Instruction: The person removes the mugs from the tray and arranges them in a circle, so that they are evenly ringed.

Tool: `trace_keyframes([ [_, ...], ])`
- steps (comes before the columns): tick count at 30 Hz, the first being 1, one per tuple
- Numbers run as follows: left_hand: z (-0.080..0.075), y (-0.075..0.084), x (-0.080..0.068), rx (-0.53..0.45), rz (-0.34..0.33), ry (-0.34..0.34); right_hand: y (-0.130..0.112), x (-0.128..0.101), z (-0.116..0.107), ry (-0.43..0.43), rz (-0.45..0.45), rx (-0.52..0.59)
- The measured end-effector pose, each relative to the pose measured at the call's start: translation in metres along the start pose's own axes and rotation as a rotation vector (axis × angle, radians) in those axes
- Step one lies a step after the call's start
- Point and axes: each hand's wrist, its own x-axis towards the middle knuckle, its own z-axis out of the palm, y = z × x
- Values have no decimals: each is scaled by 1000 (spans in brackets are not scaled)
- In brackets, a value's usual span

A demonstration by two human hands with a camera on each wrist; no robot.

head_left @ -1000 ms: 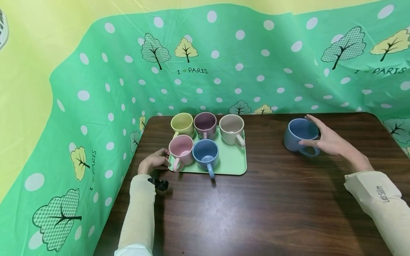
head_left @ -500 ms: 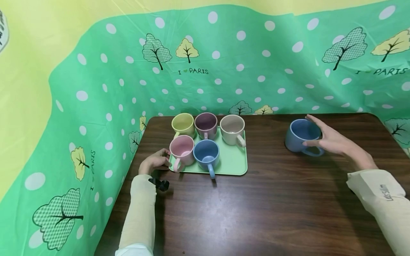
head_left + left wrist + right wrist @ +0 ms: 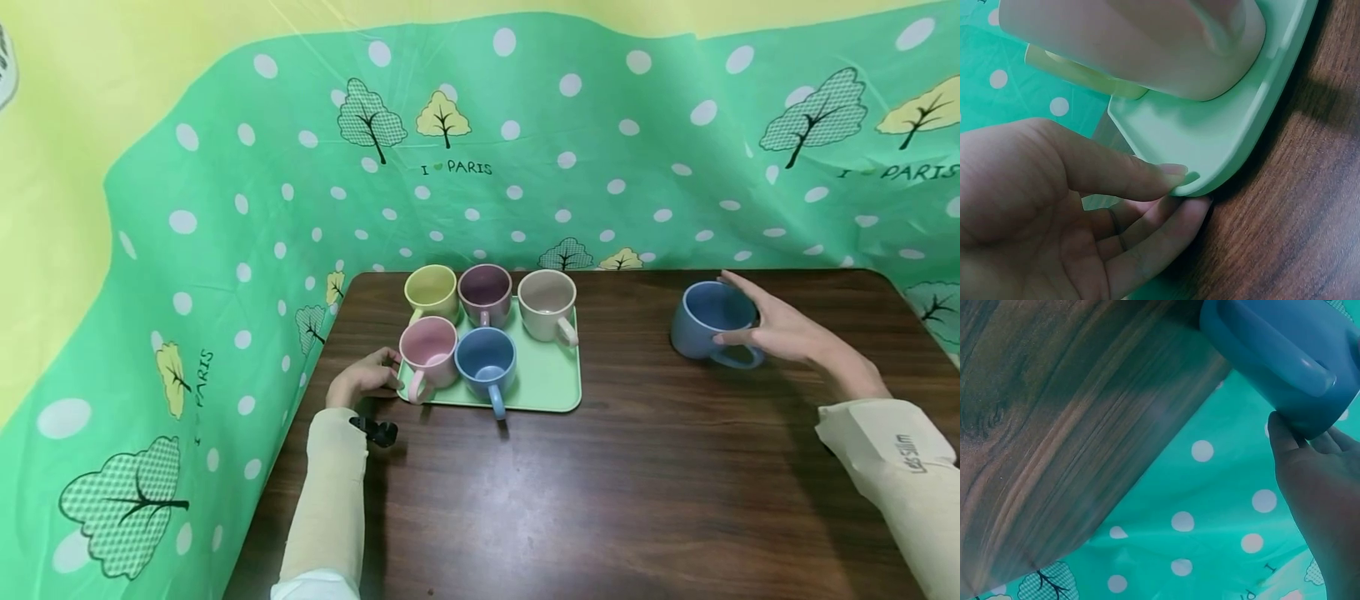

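A green tray (image 3: 551,379) at the table's back left carries a yellow mug (image 3: 431,292), a purple mug (image 3: 485,292) and a beige mug (image 3: 547,302) in the back row, with a pink mug (image 3: 428,348) and a blue mug (image 3: 485,360) in front. My left hand (image 3: 392,371) pinches the tray's near left corner. In the left wrist view the thumb lies on the tray (image 3: 1210,134) rim and fingers sit under it, below the pink mug (image 3: 1147,44). A second blue mug (image 3: 701,321) stands on the table at right. My right hand (image 3: 731,310) holds it between thumb and fingers, mug (image 3: 1272,350) against thumb (image 3: 1279,422).
The dark wooden table (image 3: 600,500) is walled on the left, back and right by a green dotted cloth (image 3: 570,150) with trees. A black wrist camera (image 3: 375,431) is strapped to my left sleeve. The tray has a bare spot at its front right.
Only the view has shifted a little. Both hands, the tray and the loose blue mug keep their places.
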Motion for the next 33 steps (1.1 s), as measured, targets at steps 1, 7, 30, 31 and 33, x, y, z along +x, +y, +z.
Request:
trace_keyframes([
  [1,0,0,0,2,1,3,0,0,0,-1,-1,3],
  [7,-1,1,0,-21,-8,-3,3,1,3,-4,-13,33],
  [30,1,0,1,-4,-3,9,-20,-2,5,103,-21,15],
  [31,1,0,1,-4,-3,10,-22,-2,6,114,-21,20],
  [33,1,0,0,-4,-5,12,-26,0,7,139,-27,36],
])
